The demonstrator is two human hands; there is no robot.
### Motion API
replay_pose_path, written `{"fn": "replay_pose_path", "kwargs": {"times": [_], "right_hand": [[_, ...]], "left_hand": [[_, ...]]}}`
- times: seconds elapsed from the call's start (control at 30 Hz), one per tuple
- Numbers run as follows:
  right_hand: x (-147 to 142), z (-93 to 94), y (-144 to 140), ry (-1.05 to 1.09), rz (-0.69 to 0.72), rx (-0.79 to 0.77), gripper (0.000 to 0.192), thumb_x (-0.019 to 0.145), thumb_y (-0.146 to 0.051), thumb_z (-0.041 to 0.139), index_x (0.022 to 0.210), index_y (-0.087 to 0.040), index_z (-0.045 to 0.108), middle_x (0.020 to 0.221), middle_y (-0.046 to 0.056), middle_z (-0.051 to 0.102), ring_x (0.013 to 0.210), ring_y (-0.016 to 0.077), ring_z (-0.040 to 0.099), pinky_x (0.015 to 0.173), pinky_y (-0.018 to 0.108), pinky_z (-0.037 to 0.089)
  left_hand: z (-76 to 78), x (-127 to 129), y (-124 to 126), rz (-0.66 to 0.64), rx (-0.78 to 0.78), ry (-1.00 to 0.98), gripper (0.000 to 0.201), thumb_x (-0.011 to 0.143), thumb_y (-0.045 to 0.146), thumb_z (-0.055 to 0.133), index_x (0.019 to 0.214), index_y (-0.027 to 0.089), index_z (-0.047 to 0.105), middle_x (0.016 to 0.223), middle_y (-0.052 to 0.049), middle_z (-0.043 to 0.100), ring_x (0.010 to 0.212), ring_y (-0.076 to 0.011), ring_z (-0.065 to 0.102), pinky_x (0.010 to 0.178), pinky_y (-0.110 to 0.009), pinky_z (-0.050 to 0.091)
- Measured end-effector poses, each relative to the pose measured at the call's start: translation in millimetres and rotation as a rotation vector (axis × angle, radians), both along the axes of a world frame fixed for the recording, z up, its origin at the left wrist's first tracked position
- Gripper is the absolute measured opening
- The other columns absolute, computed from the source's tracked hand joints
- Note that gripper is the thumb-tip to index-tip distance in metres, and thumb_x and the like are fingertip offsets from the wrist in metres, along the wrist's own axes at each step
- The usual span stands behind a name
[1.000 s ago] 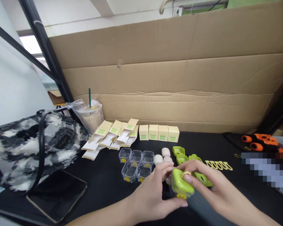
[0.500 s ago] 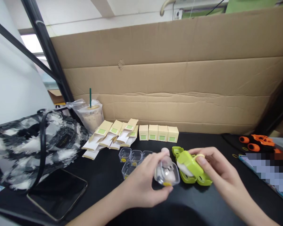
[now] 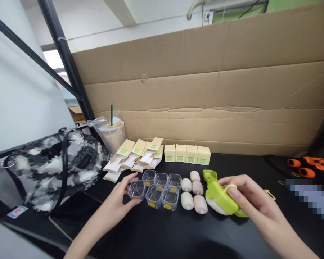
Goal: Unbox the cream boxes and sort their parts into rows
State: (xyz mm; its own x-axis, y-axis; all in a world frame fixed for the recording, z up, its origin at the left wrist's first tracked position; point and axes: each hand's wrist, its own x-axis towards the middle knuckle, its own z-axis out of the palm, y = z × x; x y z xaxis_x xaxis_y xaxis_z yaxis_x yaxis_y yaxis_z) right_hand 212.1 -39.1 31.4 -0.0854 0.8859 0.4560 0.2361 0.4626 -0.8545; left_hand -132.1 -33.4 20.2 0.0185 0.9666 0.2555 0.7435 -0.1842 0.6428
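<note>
My left hand [image 3: 121, 196] grips a clear, square plastic cup [image 3: 137, 190] with its thumb and fingers, at the left end of the clear cups. Several more of these cups [image 3: 154, 197], with yellow smiley stickers, stand beside it in two rows. To their right lie several smooth, rounded capsules [image 3: 187, 200] in cream and pale pink. My right hand [image 3: 244, 194] pinches a lime-green silicone-like case [image 3: 223, 198] with a yellow loop; a whitish rounded piece [image 3: 216, 205] shows under it. Another green case part [image 3: 209, 175] lies behind, partly hidden.
Beige boxes [image 3: 180, 154] with green labels stand in a row at the back, beside flattened boxes [image 3: 136, 151]. Further left are an iced drink [image 3: 115, 136] and a fuzzy black-and-white bag [image 3: 81, 162]. An orange toy car [image 3: 313, 163] is at far right.
My left hand has moved left, carrying the clear cup from beside the green case to the other cups; the capsules now show uncovered. My right hand still holds the green case.
</note>
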Motion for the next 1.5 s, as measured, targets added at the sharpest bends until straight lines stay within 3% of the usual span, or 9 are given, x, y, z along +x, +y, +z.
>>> {"fn": "replay_pose_path", "kwargs": {"times": [0.17,0.3,0.4,0.5,0.63,0.83,1.0,1.27,1.5], "right_hand": [[-2.2,-3.4,3.0,0.069,0.006,-0.098,0.022,0.086,-0.047,0.053,0.085,-0.026,0.06,0.094,0.004,0.068,0.074,0.0182,0.065,0.056,0.024,0.054],[-2.6,-0.3,3.1,0.063,0.02,-0.1,0.025,0.085,-0.049,0.054,0.083,-0.025,0.06,0.089,0.004,0.067,0.072,0.0179,0.064,0.055,0.024,0.054],[-3.8,2.5,1.8,0.03,0.021,-0.075,0.026,0.086,-0.049,0.053,0.081,-0.023,0.059,0.089,0.005,0.067,0.076,0.0182,0.064,0.059,0.025,0.055],[-4.3,2.7,1.6,0.007,0.014,-0.042,0.025,0.088,-0.046,0.052,0.082,-0.023,0.057,0.095,0.006,0.067,0.084,0.0188,0.064,0.067,0.028,0.055],[-2.2,1.2,2.8,-0.01,0.036,0.018,0.021,0.089,-0.043,0.051,0.084,-0.024,0.058,0.097,0.006,0.069,0.09,0.0196,0.065,0.072,0.029,0.056],[0.8,2.1,3.4,-0.051,0.053,0.107,0.019,0.089,-0.039,0.053,0.084,-0.023,0.06,0.097,0.008,0.071,0.084,0.0199,0.069,0.07,0.03,0.058],[2.3,4.1,3.9,-0.313,0.026,0.406,0.011,0.088,-0.023,0.053,0.091,-0.027,0.063,0.102,0.004,0.07,0.094,0.0191,0.067,0.078,0.029,0.055],[3.1,-2.0,-3.2,-0.591,-0.022,0.611,0.056,0.07,-0.03,0.072,0.122,-0.028,0.051,0.113,0.008,0.066,0.099,0.0255,0.066,0.082,0.032,0.056],[-5.1,-4.7,-7.4,-0.554,-0.008,0.584,0.045,0.072,-0.02,0.066,0.114,-0.025,0.049,0.105,0.008,0.066,0.09,0.0225,0.069,0.074,0.028,0.057]], "left_hand": [[-9.6,9.7,5.4,-0.061,-0.085,-0.049,0.066,0.075,0.026,0.054,0.136,0.02,0.029,0.134,-0.014,0.05,0.119,-0.0258,0.052,0.098,-0.043,0.044],[-11.5,8.1,4.0,-0.087,-0.079,-0.029,0.072,0.079,0.028,0.051,0.14,0.02,0.015,0.142,-0.018,0.035,0.106,-0.0236,0.058,0.096,-0.046,0.045],[-2.3,14.7,-2.2,-0.039,0.046,-0.017,0.076,0.078,0.031,0.056,0.14,0.023,0.014,0.144,-0.016,0.028,0.118,-0.0278,0.049,0.102,-0.052,0.038],[17.8,43.6,-7.9,-0.043,0.107,-0.213,0.067,0.081,0.04,0.054,0.137,0.024,0.02,0.132,-0.013,0.041,0.114,-0.0254,0.05,0.099,-0.046,0.04],[35.7,109.7,-2.6,-0.535,-0.5,-0.614,0.064,0.084,0.058,0.046,0.13,0.017,0.03,0.078,-0.002,0.059,0.058,-0.0128,0.054,0.055,-0.027,0.047],[13.2,169.8,23.3,-0.933,-1.04,-0.995,0.075,0.082,0.075,0.014,0.093,0.013,0.055,0.067,-0.005,0.059,0.055,-0.0128,0.055,0.055,-0.027,0.046],[3.8,166.0,25.4,-0.893,-0.904,-1.125,0.06,0.088,0.065,0.029,0.086,0.011,0.056,0.064,-0.003,0.054,0.053,-0.0102,0.052,0.053,-0.023,0.046],[1.8,165.1,2.5,-0.693,-0.532,-1.091,0.043,0.082,0.057,0.055,0.095,0.021,0.037,0.083,0.001,0.054,0.06,-0.0059,0.055,0.058,-0.021,0.046],[-5.0,164.1,2.6,-0.859,-0.57,-1.015,0.057,0.072,0.05,0.071,0.098,0.024,0.027,0.081,0.005,0.053,0.054,-0.0037,0.054,0.057,-0.021,0.046]]}}
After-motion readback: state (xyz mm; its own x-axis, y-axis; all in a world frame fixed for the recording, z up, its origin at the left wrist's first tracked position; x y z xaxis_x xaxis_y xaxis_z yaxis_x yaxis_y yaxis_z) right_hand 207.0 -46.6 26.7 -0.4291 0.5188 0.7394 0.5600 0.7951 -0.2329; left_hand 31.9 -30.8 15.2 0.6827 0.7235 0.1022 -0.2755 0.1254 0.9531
